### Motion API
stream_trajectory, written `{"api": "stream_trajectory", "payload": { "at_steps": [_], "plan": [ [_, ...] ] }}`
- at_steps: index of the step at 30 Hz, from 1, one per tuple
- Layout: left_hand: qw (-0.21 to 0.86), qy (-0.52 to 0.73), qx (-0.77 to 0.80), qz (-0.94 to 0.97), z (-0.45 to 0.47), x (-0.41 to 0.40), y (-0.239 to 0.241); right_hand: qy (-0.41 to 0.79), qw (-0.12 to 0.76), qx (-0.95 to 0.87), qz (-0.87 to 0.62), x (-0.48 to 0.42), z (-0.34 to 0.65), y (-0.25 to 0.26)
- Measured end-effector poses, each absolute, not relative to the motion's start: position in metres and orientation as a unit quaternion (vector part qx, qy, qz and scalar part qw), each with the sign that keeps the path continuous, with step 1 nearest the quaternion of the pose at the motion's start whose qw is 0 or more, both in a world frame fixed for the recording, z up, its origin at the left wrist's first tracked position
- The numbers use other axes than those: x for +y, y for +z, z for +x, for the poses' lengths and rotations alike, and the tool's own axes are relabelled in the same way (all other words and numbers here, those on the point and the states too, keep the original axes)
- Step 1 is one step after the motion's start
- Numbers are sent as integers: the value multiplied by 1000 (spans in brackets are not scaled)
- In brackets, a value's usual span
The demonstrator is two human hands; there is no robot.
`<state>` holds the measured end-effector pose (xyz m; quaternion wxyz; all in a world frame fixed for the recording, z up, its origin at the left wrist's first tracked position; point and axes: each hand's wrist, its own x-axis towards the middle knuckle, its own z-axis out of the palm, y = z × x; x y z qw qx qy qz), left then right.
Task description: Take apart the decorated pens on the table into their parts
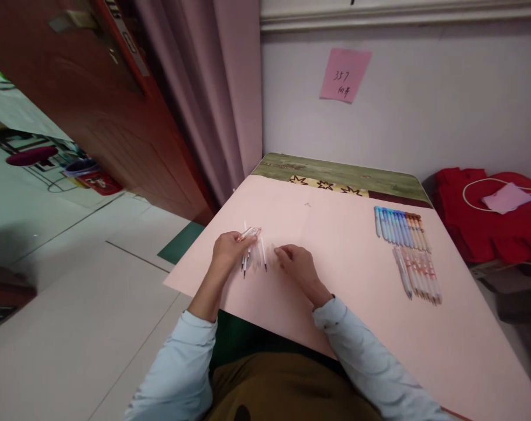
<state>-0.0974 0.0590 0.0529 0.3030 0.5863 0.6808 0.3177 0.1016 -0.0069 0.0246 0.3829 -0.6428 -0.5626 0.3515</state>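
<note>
Pale lilac wall (pixel 445 111) rises at twelve o'clock beyond a table spread with a smooth pale-pink sheet (pixel 335 234), where a person in light-blue sleeves (pixel 357 336) handles slim white, dark-tipped sticks resembling pen refills (pixel 264 254). The bundle sits between the hands, left of the sheet's centre. At its nine o'clock, the left hand (pixel 228 251) is closed on it, thumb pressing the upper ends; at four o'clock, the right hand (pixel 298 266) hovers with fingertips drawn together, and whether they grip the faint pale piece there cannot be told. The step in hand appears to be separating the sticks; the next move seems to call for a light, precise pinch, as they crowd together.

By count: two hands; at least three dark tips, the rest overlapping too much to tally. At three o'clock lie two rows of pens: above, roughly eight slender blue pens (pixel 392 227) and four orange-brown pens (pixel 417 231); below, about seven clear, red-patterned pens (pixel 421 275). One pink paper note (pixel 345 76) hangs at one o'clock.
</note>
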Motion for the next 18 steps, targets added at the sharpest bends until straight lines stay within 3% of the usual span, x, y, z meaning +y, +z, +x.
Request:
{"api": "stream_trajectory", "payload": {
  "at_steps": [7,13,18],
  "plan": [
    [261,265,711,597,-98,57,41,375,389,-532,-652,-21,119,18],
    [125,145,731,655,-95,50,39,424,392,-513,-635,-29,133,14],
    [68,112,727,674,-87,39,45,374,405,-493,-674,-55,180,22]
  ]
}}
